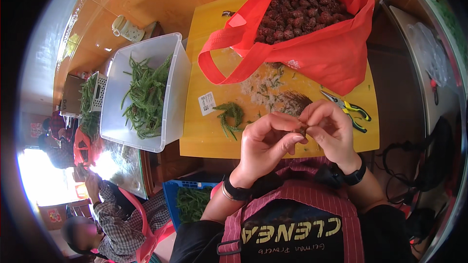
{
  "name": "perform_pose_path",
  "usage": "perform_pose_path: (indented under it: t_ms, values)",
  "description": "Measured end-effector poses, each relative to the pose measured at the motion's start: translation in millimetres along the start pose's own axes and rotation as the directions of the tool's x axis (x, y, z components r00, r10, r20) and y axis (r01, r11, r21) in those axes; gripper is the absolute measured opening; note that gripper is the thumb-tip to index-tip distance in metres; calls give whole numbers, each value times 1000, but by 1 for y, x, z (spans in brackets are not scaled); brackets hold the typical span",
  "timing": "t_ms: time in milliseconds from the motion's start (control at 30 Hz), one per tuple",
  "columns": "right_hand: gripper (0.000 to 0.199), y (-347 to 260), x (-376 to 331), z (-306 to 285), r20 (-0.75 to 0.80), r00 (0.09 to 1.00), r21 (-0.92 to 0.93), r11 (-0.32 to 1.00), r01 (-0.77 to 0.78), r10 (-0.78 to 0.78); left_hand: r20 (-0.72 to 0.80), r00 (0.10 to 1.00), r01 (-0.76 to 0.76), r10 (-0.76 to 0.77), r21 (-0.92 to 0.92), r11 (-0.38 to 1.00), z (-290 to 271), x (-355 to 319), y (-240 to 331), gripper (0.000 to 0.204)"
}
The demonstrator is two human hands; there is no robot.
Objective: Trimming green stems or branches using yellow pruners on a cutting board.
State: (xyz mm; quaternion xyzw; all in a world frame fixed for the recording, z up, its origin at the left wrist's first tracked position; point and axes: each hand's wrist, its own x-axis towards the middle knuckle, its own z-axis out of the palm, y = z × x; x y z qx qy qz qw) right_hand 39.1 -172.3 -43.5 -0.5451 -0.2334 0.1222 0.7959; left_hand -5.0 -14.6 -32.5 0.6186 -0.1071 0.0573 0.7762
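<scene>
Above the near edge of the yellow table (pixel 204 139), my left hand (pixel 273 139) and my right hand (pixel 331 131) meet with fingertips pinched together. Between them is a small brown pine cone (pixel 302 130), mostly hidden by the fingers. A thin wire seems to rise from it beside the right thumb and forefinger. Just beyond my hands lies a fan-shaped bundle of thin brown wires (pixel 298 100). A ring of green artificial sprigs (pixel 229 118) rests left of my hands. Pliers with yellow and black handles (pixel 352 110) lie to the right.
A red fabric bag (pixel 319 53) full of dark pine cones (pixel 302 14) stands at the back. Left is a clear plastic bin (pixel 179 87) holding green sprigs (pixel 148 95); a blue crate (pixel 170 199) sits below. Another person (pixel 119 224) sits at far left. A white label (pixel 206 103) lies on the table.
</scene>
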Motion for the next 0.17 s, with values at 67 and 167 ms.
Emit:
perform_pose_path:
  t_ms: [67,167]
  values:
    - [11,2,-1,-3,-7,1000,20,1000,10,-10,-4,998,56,-57,-142,988,1,1,1,13]
    - [10,5,2,-11,124,968,-208,948,241,-219,26,996,89,-86,-210,974,-1,2,-2,11]
